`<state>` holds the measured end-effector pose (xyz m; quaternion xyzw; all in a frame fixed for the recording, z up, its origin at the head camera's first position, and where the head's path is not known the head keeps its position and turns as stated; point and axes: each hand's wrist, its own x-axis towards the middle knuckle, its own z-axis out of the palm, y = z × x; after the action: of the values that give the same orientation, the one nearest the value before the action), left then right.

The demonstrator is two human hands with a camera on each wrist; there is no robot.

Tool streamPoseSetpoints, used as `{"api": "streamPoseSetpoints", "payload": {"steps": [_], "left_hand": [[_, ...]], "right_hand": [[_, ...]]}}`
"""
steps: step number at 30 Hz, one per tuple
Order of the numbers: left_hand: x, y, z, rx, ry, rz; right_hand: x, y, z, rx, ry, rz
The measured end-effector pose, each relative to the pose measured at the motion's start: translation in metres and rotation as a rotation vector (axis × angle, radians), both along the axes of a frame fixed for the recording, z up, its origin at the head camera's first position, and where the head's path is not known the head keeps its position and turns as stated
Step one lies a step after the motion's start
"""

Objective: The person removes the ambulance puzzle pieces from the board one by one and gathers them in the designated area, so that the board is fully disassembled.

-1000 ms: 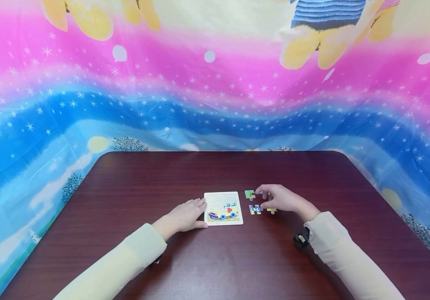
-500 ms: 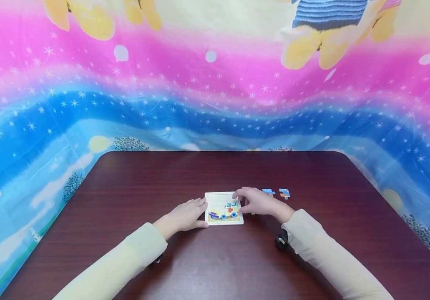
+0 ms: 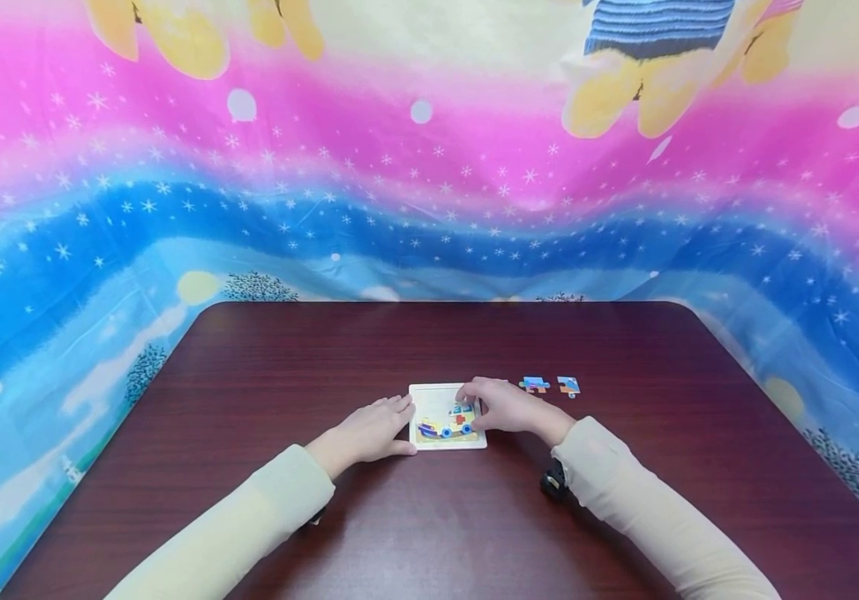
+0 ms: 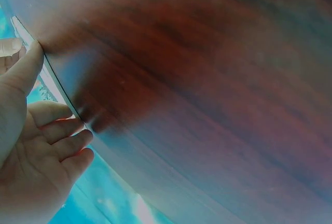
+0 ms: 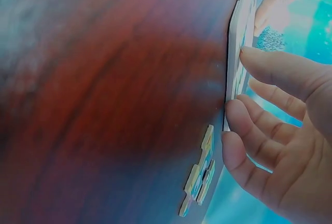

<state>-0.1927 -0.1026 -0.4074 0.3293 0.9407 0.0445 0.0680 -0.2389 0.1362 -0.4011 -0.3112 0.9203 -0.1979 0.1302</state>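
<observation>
A small jigsaw board (image 3: 447, 446) with a pale frame lies on the table, showing a partly filled picture of a white vehicle with blue wheels. My left hand (image 3: 362, 431) rests along its left edge, fingers straight, thumb at the near corner. Over the board's right side, my right hand (image 3: 507, 406) bends its thumb and fingers together to pinch a puzzle piece, mostly hidden by the fingers. In the right wrist view the right thumb (image 5: 280, 71) reaches onto the board (image 5: 236, 37).
Two loose pieces, one blue and pink (image 3: 536, 384) and one blue and orange (image 3: 568, 386), lie beyond the right wrist. Under that hand, more loose pieces (image 5: 194, 180) show on the dark wooden table (image 3: 324, 350). A printed cloth (image 3: 429, 208) hangs behind the far edge.
The right hand has moved left, from among the loose pieces to the board's right side, then slightly farther in. The left hand has stayed at the board's edge.
</observation>
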Motion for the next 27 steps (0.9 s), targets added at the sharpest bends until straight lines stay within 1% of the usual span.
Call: {"api": "streamPoseSetpoints", "payload": {"steps": [17,27], "left_hand": [[0.0010,0.0007,0.0018,0.000,0.007,-0.002],[0.0020,0.0009,0.0034,0.003,0.006,-0.005]], "right_hand": [[0.0000,-0.0002,0.0010,0.030,0.044,0.019],[-0.0004,0.0005,0.0002,0.008,0.079,0.030]]}}
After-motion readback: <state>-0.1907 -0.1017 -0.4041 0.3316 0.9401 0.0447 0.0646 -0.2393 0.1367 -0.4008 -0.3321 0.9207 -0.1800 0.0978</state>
